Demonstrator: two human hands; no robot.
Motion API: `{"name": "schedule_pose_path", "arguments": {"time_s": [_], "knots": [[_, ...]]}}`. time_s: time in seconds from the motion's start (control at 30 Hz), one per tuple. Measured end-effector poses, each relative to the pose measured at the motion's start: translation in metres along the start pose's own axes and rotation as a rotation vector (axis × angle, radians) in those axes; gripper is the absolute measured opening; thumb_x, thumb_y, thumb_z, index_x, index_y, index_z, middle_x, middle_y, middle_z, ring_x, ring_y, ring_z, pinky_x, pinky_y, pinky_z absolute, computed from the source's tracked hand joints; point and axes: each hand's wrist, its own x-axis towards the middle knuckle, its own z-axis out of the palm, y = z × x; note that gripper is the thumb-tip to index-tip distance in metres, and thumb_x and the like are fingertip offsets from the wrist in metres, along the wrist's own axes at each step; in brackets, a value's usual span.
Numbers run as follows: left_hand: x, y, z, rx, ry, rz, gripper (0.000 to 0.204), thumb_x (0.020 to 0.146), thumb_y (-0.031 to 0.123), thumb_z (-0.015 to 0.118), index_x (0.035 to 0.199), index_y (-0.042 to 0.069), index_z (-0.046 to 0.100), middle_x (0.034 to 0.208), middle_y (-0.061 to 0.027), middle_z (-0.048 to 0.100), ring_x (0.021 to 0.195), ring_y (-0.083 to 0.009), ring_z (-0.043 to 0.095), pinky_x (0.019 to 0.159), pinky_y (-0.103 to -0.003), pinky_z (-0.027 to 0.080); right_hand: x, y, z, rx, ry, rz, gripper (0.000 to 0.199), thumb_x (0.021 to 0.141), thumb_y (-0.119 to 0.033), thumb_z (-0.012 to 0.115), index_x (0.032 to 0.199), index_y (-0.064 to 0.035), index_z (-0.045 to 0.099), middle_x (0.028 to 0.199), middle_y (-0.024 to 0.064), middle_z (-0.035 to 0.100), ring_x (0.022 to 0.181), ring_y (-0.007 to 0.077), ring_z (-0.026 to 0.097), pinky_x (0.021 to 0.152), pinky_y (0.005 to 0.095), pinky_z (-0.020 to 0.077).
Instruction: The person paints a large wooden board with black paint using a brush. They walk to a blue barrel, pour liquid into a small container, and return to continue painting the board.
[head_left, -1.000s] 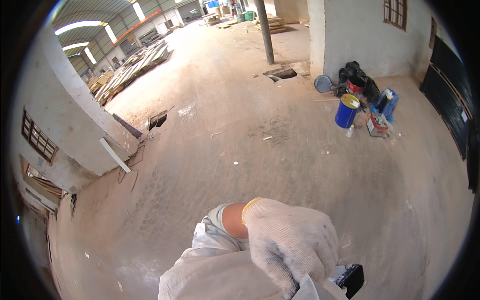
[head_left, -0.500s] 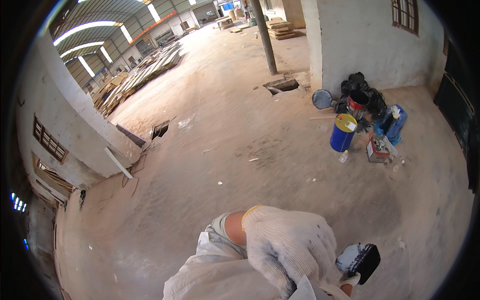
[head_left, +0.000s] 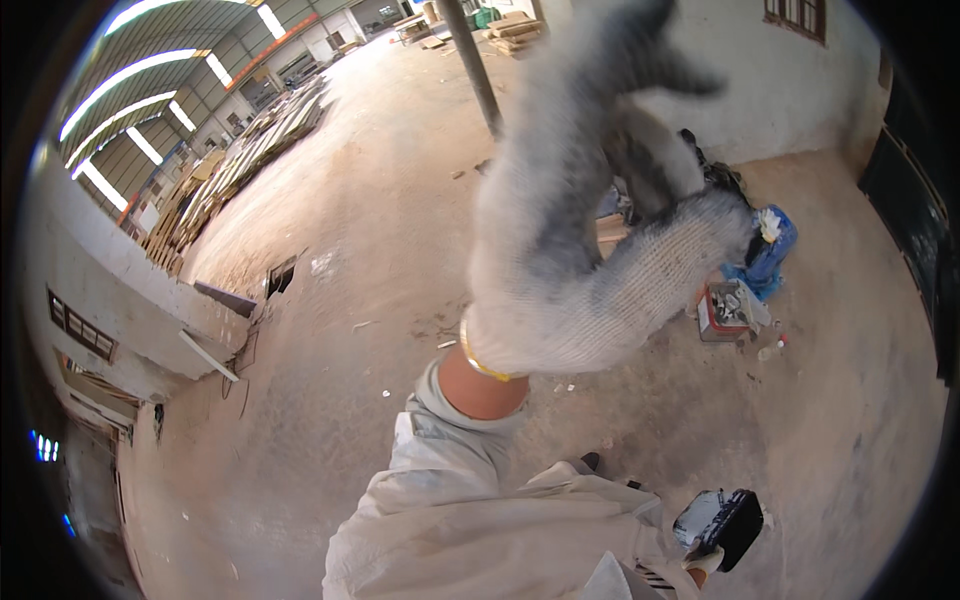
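The gloved right hand (head_left: 706,562) is gripping a black, rounded rectangular, plastic-looking container (head_left: 722,528) with grey-white smears, at lower right. Holding it well probably means keeping it level, the grip firm at its edge, and the other glove clear of the view. The left hand (head_left: 545,270), in stained off-white knit, is hanging raised and blurred, fingers spreading and bending, apparently holding nothing; its pale sleeve (head_left: 455,440) is angling up from the lower edge.
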Motion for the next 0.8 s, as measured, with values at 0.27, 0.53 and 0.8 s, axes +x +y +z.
{"name": "schedule_pose_path", "arguments": {"time_s": [0.27, 0.53, 0.8], "knots": [[0.065, -0.1, 0.094, 0.282, 0.038, 0.126, 0.048, 0.092, 0.003, 0.073, 0.136, -0.007, 0.059, 0.111, -0.0169, 0.071, 0.081, -0.0152, 0.069, 0.063, -0.025, 0.057, 0.102, -0.061, 0.098, 0.155, 0.103, 0.074, 0.042, 0.093, -0.023, 0.063, 0.133, -0.0088, 0.063, 0.132, 0.0098, 0.068, 0.119, 0.027, 0.065, 0.096, 0.0409, 0.057], [0.124, -0.12, 0.142, 0.727, 0.099, 0.135, 0.048, 0.092, 0.002, 0.072, 0.137, -0.007, 0.059, 0.113, -0.018, 0.071, 0.084, -0.0164, 0.069, 0.064, -0.025, 0.058, 0.18, -0.171, 0.27, -0.147, -0.052, 0.114, 0.042, 0.094, -0.028, 0.06, 0.13, -0.0068, 0.064, 0.128, 0.0102, 0.068, 0.116, 0.028, 0.064, 0.095, 0.0425, 0.0557], [0.141, -0.141, 0.134, 1.227, 0.262, 0.008, 0.048, 0.093, 0.001, 0.071, 0.138, -0.007, 0.059, 0.116, -0.019, 0.07, 0.087, -0.0177, 0.07, 0.066, -0.026, 0.058, 0.252, -0.249, 0.473, -0.301, -0.277, 0.1, 0.044, 0.095, -0.033, 0.057, 0.128, -0.0049, 0.064, 0.124, 0.0105, 0.068, 0.113, 0.0289, 0.063, 0.094, 0.0442, 0.0544]]}}
